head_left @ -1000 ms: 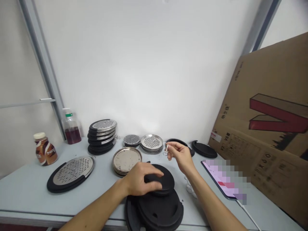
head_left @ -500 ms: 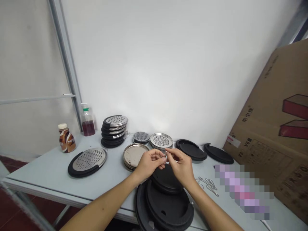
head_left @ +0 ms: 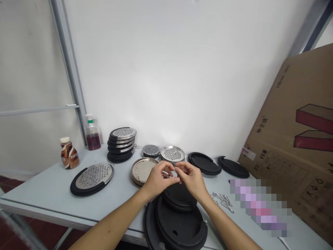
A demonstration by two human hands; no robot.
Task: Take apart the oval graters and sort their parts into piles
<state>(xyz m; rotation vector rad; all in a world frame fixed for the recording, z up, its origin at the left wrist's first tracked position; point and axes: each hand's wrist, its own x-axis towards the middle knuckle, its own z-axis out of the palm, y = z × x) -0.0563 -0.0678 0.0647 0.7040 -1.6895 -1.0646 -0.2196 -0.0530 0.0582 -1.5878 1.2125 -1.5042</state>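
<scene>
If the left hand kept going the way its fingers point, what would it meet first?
The left hand points right, at the right hand; their fingertips already nearly meet around a small metal piece. That piece, then the right hand's fingers, would likely come first.

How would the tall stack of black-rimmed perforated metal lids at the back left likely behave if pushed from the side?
The stack looks uneven, its layers offset and slightly tilted, so the top lids would probably slide off rather than move as one. Steel inserts suggest stiff, fairly heavy pieces. On the smooth table the bottom lid may skid.
</scene>
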